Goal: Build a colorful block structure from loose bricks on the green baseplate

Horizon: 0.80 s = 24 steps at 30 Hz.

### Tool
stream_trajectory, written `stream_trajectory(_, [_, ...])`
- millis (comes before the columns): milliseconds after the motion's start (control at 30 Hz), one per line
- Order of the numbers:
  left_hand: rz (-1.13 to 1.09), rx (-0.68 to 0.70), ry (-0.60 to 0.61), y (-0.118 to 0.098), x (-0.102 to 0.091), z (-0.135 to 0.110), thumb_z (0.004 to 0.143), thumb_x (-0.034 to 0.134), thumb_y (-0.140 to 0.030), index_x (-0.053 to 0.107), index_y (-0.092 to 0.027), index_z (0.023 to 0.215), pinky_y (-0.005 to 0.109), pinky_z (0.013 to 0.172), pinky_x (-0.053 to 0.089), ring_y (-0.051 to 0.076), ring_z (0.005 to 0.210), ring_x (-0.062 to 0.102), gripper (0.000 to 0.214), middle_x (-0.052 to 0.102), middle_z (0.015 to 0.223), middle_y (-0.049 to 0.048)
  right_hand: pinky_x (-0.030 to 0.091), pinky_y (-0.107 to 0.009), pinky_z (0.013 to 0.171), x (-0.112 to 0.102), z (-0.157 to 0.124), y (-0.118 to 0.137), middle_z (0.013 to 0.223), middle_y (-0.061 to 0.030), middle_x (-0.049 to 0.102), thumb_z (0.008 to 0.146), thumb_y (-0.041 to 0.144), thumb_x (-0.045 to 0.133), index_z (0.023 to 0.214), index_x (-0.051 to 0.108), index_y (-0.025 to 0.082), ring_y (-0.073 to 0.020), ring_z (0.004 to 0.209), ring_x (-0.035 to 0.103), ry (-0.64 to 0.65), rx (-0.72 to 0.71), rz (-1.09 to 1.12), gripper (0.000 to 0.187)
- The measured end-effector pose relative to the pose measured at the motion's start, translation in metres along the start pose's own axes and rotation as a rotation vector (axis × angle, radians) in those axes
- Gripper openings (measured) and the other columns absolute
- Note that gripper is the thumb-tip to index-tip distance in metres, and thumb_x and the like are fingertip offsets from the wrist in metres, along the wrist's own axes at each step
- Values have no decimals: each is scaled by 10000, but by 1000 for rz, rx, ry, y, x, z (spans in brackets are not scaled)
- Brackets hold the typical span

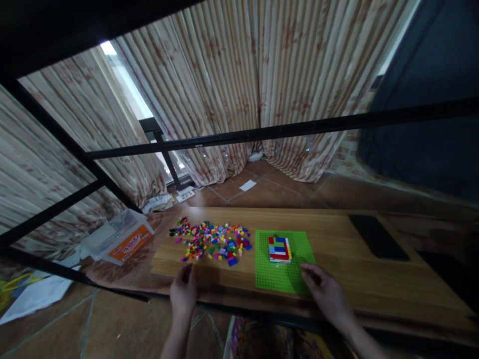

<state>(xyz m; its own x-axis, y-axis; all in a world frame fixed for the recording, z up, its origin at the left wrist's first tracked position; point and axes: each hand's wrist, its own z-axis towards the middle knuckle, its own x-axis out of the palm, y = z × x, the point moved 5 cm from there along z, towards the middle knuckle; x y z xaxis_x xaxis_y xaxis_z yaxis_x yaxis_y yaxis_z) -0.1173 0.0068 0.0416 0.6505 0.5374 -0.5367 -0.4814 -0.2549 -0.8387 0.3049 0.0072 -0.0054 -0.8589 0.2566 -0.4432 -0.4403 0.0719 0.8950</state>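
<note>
A small block build [280, 250] of red, blue, white and yellow bricks stands on the green baseplate [267, 279]. My right hand [326, 289] is at the plate's lower right edge, with thumb and fingers curled together. Whether a small piece sits between those fingertips is hidden. Below the pile of loose bricks [215, 239], near the table's front edge, my left hand [184, 289] has its fingers curled in. Anything inside it is too small or covered to make out. The loose bricks come in many colours and lie left of the baseplate.
The wooden tabletop [337, 269] carries a dark flat object [378, 237] on the right. On the far left stands a clear plastic box [118, 239] with an orange label. A black metal bar [239, 135] crosses beyond the table, before patterned curtains [224, 75].
</note>
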Motion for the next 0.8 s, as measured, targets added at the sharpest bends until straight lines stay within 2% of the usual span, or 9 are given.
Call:
stream_trajectory(167, [21,10,102,15,14,-38,687,541,-503,693,-162,908,407,799,545,310,877,693,433,741,899,125,521,-341,833,2,-2,-3,986,-56,722,828,416,503,923,680,252,-218,908,678,42,-125,-88,260])
stream_trajectory(267, [-57,33,212,22,28,-65,672,561,-504,696,-167,911,369,788,559,288,875,701,435,744,904,114,520,-313,834,3,-8,-3,970,-45,712,865,392,464,932,674,262,-197,909,672,49,-212,-81,256])
stream_trajectory(400, [-60,46,257,19,37,-90,676,581,-520,697,-163,865,350,700,567,270,757,703,420,737,785,99,526,-319,818,6,-13,1,973,-51,697,893,359,426,958,668,261,-194,895,669,27,-308,-84,270])
stream_trajectory(600, [-45,141,327,-2,39,-110,727,575,-514,707,-190,843,333,726,556,254,773,694,369,733,803,88,532,-350,814,9,-16,0,976,-52,683,920,363,383,983,657,264,-204,897,667,45,-394,-86,298])
stream_trajectory(800, [-81,179,363,4,27,-131,754,586,-460,720,-201,826,306,729,547,233,766,681,301,726,811,80,534,-353,830,7,-19,-3,1017,-49,677,917,372,388,997,652,272,-206,927,665,9,-447,-154,293])
